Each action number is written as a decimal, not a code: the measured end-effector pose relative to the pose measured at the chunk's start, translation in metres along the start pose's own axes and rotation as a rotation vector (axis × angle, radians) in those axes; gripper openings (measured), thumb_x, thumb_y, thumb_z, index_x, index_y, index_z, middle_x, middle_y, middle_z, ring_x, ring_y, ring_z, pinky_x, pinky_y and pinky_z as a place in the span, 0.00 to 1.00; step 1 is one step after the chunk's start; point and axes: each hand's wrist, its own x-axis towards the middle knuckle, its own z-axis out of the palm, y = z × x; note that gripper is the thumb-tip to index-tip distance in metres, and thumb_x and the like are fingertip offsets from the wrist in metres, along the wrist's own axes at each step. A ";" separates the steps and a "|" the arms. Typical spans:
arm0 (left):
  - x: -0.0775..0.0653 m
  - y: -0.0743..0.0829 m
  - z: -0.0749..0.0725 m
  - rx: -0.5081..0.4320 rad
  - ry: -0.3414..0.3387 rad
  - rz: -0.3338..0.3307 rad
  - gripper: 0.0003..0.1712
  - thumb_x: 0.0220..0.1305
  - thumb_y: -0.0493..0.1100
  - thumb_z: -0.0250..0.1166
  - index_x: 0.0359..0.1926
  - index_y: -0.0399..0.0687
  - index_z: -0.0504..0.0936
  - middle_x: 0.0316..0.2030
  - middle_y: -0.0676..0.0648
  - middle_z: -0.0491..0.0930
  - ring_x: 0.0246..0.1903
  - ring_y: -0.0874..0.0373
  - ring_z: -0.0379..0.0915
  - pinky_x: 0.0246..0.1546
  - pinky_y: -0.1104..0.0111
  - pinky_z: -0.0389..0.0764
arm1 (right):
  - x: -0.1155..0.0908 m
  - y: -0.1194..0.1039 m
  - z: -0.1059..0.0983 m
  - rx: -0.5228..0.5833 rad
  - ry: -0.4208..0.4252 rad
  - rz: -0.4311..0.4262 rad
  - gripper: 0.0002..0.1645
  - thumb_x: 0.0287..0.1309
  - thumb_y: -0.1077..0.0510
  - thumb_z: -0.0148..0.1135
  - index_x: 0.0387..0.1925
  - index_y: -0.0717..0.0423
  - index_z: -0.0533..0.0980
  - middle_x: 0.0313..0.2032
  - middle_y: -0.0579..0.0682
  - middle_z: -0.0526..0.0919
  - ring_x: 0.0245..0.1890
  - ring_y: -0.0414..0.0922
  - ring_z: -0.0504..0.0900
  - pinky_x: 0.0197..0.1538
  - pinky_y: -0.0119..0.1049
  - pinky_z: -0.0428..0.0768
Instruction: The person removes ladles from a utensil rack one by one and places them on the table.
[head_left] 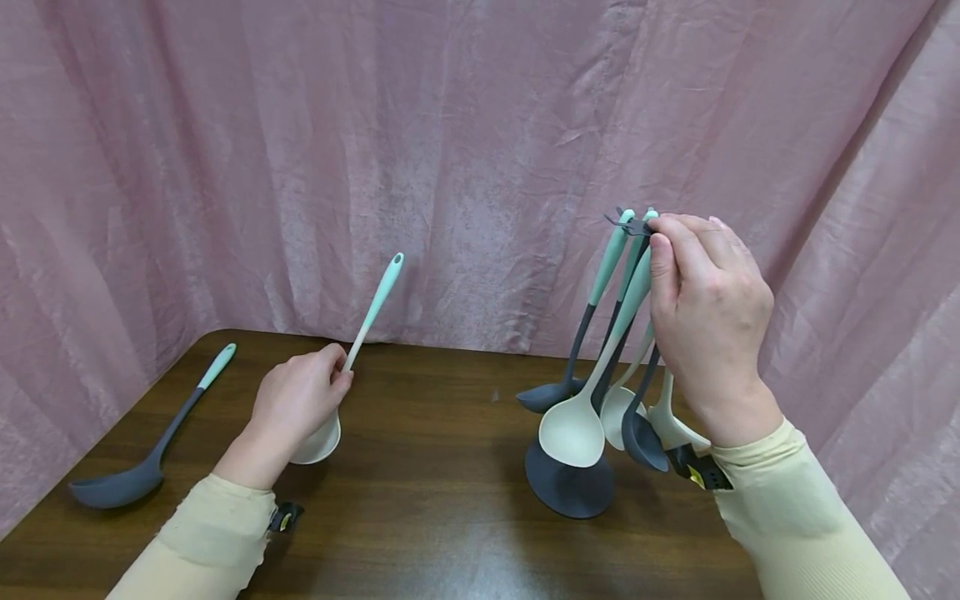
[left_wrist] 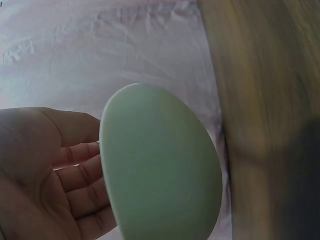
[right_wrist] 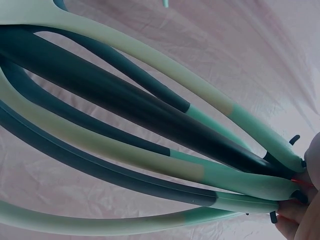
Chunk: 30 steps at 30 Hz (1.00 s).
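My left hand (head_left: 303, 392) grips the shaft of a cream ladle (head_left: 318, 442) with a mint handle (head_left: 386, 279) slanting up to the right. Its bowl hangs below the hand and fills the middle of the left wrist view (left_wrist: 160, 165). On the right side, my right hand (head_left: 712, 292) pinches the dark hooked top (head_left: 636, 227) of a utensil stand with thumb and fingers. Several utensils hang there, among them a cream ladle (head_left: 573, 429) in front, a dark ladle (head_left: 643, 442) and a cream utensil (head_left: 675, 427) partly behind my wrist. The stand's dark pole (right_wrist: 130, 105) runs between their handles.
A dark grey ladle (head_left: 123, 483) with a mint handle lies on the wooden table (head_left: 420, 500) at the far left. The stand's round dark base (head_left: 570, 492) is under the hanging utensils. Pink curtains (head_left: 450, 167) close off the back and sides.
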 end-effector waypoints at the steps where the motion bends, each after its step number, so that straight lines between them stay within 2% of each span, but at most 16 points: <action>1: 0.000 -0.002 0.000 0.006 -0.001 -0.004 0.04 0.74 0.39 0.69 0.39 0.47 0.83 0.22 0.54 0.76 0.20 0.52 0.70 0.22 0.54 0.71 | 0.000 0.000 0.000 0.000 0.003 0.002 0.21 0.87 0.51 0.53 0.57 0.59 0.88 0.53 0.56 0.91 0.56 0.60 0.87 0.76 0.43 0.71; 6: 0.001 -0.011 -0.002 0.024 -0.023 -0.024 0.05 0.74 0.38 0.69 0.39 0.45 0.82 0.23 0.52 0.78 0.20 0.50 0.72 0.23 0.51 0.74 | -0.001 0.000 0.000 -0.001 0.004 0.009 0.21 0.87 0.51 0.54 0.57 0.59 0.88 0.53 0.56 0.91 0.56 0.60 0.87 0.76 0.43 0.71; 13: 0.003 -0.024 -0.002 0.033 -0.069 -0.047 0.04 0.75 0.39 0.69 0.41 0.44 0.84 0.24 0.52 0.81 0.21 0.50 0.73 0.23 0.52 0.74 | 0.000 0.001 0.000 0.003 -0.004 0.013 0.22 0.87 0.50 0.53 0.58 0.59 0.88 0.54 0.57 0.90 0.57 0.60 0.87 0.77 0.44 0.71; 22: 0.003 -0.037 0.000 0.068 -0.108 -0.085 0.04 0.72 0.40 0.71 0.40 0.44 0.85 0.26 0.48 0.83 0.24 0.45 0.77 0.24 0.47 0.77 | -0.001 0.001 0.000 0.002 -0.013 0.020 0.23 0.87 0.50 0.52 0.59 0.58 0.88 0.54 0.57 0.90 0.58 0.60 0.86 0.77 0.43 0.70; 30: 0.001 -0.049 0.000 0.101 -0.165 -0.140 0.05 0.73 0.40 0.69 0.41 0.42 0.84 0.28 0.43 0.84 0.25 0.41 0.78 0.23 0.46 0.77 | -0.001 0.001 -0.001 -0.001 -0.019 0.024 0.23 0.87 0.50 0.53 0.59 0.58 0.88 0.55 0.57 0.90 0.58 0.60 0.86 0.77 0.43 0.70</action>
